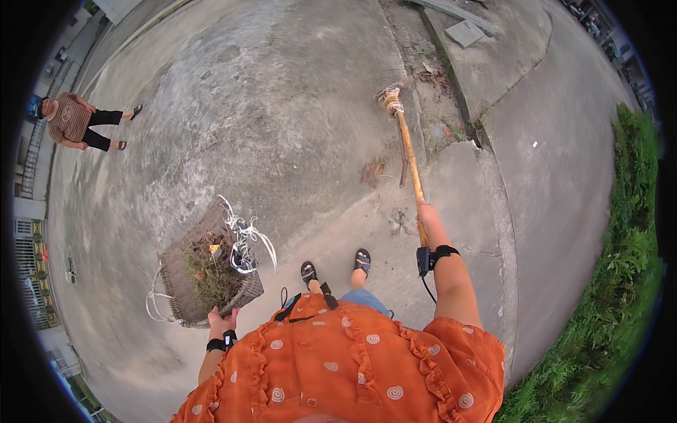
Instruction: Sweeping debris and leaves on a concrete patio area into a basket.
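Observation:
My left hand (pixel 223 321) is closed on the near rim of a woven basket (pixel 171 282), held tilted at my left side. Dry grass and plant scraps (pixel 211 271) fill it, with a small yellow piece among them. White straps (pixel 243 243) lie tangled at its far right corner, and a white loop handle hangs off the left side. My right hand (pixel 429 213) is wrapped round the long wooden handle of a broom (pixel 410 158). The broom's bound head (pixel 390 101) points away from me, over the concrete beside a gutter.
Brown dry leaves (pixel 372 171) lie on the concrete ahead. A shallow gutter (pixel 438 116) with litter runs along a raised slab (pixel 522 141). Loose flat stone (pixel 464 33) lies at the far end. Green plants (pixel 599 282) line the right side. Another person (pixel 74 120) stands at the far left.

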Demonstrator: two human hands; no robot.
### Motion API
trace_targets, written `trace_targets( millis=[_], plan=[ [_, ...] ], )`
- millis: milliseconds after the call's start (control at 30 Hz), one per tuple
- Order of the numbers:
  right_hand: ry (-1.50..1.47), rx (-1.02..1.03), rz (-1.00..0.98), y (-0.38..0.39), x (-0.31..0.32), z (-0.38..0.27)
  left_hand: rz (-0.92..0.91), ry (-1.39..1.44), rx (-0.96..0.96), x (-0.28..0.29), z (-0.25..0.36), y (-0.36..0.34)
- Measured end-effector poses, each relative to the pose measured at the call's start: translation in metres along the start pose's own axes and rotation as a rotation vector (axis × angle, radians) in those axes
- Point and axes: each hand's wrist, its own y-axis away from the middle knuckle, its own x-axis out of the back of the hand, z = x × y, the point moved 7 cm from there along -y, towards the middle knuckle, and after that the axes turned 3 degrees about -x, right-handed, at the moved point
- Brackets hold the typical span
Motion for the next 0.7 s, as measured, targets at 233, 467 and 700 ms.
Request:
trace_targets(
  millis=[233, 467, 700],
  plan=[
    [-0.055, -0.168, 0.013, 0.088, 0.008, 0.175, -0.01, -0.019, -0.074, 0.02, 0.01, -0.034],
    [-0.244, -0.43, -0.102, 0.312, 0.026, 0.302, -0.025, 0.014, 0.01, -0.013, 0.006, -0.063],
    [-0.37, -0.37, -0.111, 0.332, 0.033, 0.3, -0.178, -0.001, 0.017, -0.025, 0.002, -0.088]
  ],
)
